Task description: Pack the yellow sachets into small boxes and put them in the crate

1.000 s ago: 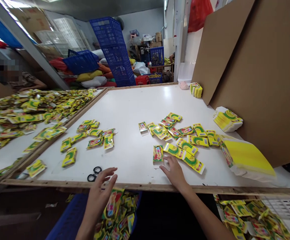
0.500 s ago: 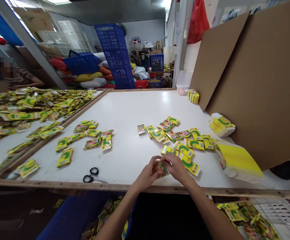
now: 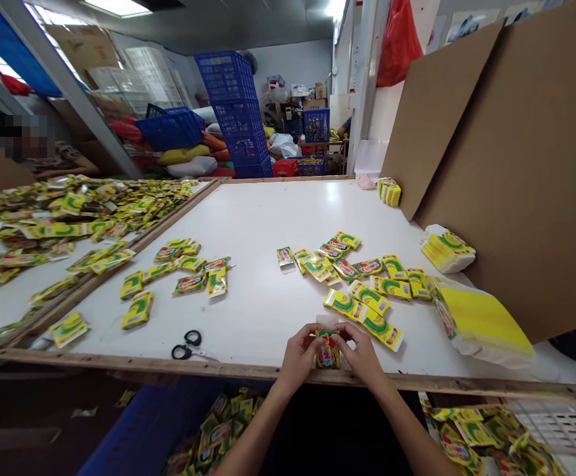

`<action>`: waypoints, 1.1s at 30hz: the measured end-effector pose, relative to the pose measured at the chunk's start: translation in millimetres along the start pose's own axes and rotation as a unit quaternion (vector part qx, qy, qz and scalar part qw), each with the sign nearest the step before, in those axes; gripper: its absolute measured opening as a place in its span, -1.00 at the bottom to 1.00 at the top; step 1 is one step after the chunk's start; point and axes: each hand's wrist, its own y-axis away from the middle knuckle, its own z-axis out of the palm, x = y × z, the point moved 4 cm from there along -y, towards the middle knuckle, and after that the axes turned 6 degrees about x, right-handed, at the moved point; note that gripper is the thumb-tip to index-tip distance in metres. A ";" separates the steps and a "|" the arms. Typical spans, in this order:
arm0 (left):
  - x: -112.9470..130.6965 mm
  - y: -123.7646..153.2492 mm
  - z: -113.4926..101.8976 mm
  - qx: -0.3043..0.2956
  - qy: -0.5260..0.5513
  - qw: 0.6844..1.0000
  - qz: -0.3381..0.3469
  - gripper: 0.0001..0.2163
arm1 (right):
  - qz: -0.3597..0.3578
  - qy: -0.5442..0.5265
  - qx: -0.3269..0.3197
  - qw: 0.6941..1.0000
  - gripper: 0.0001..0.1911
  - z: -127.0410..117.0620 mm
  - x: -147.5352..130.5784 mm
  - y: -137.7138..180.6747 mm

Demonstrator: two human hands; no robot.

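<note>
At the table's front edge I hold a small yellow-and-green crayon box (image 3: 328,356) upright, its printed front facing me. My left hand (image 3: 299,354) grips its left side and my right hand (image 3: 360,350) its right side, thumbs on the front. A pale flap stands up behind the fingertips at its top. Just beyond my right hand lie several flat yellow boxes (image 3: 375,324). Farther off, more boxes (image 3: 346,268) are scattered, some with red lettering. One small box (image 3: 285,258) lies apart, its white end flap out.
Black-handled scissors (image 3: 187,345) lie to the left, near the wooden table edge (image 3: 159,365). Stacked flat cartons (image 3: 486,317) stand at right against a cardboard sheet (image 3: 526,165). A heap of boxes (image 3: 69,211) covers the left table, where a person sits. Filled crates (image 3: 133,430) are below.
Both hands have shifted slightly closer to me. The box between them now stands upright with its front showing and a pale flap raised; before, the fingers mostly covered it. The view has shifted slightly.
</note>
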 end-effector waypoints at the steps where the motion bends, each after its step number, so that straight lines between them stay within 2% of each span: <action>1: 1.1 -1.6 -0.2 0.011 -0.008 1.000 0.009 -0.81 | -0.005 0.009 0.000 1.000 -0.80 0.6 -2.4 -2.9; 4: 2.7 -6.3 -0.1 0.049 0.012 0.998 0.035 -0.79 | -0.014 0.022 0.034 0.999 -0.79 0.9 -6.5 -8.7; 7: 1.8 -8.9 1.5 0.049 0.050 0.997 0.036 -0.71 | -0.002 -0.004 0.069 0.998 -0.75 1.0 -4.6 -7.8; 12: 10.3 -6.1 -0.3 0.028 -0.063 0.994 0.081 -0.81 | -0.039 0.003 0.040 0.998 -0.82 1.4 -7.2 -2.2; 17: 17.2 -2.4 0.3 0.044 -0.098 0.990 0.091 -0.81 | -0.052 0.025 0.052 0.997 -0.80 -1.5 -11.8 0.2; 22: 15.8 -6.2 5.2 0.084 -0.068 0.992 0.059 -0.84 | -0.024 0.067 0.058 0.996 -0.79 -3.4 -10.3 -4.1; 25: 15.1 -9.6 6.7 0.106 -0.052 0.992 0.051 -0.86 | 0.005 0.049 0.050 0.998 -0.79 -3.8 -6.5 -7.6; 33: 17.1 -14.0 6.7 0.069 -0.109 0.989 0.073 -0.83 | 0.035 0.027 0.041 0.998 -0.77 -4.7 -4.9 -14.2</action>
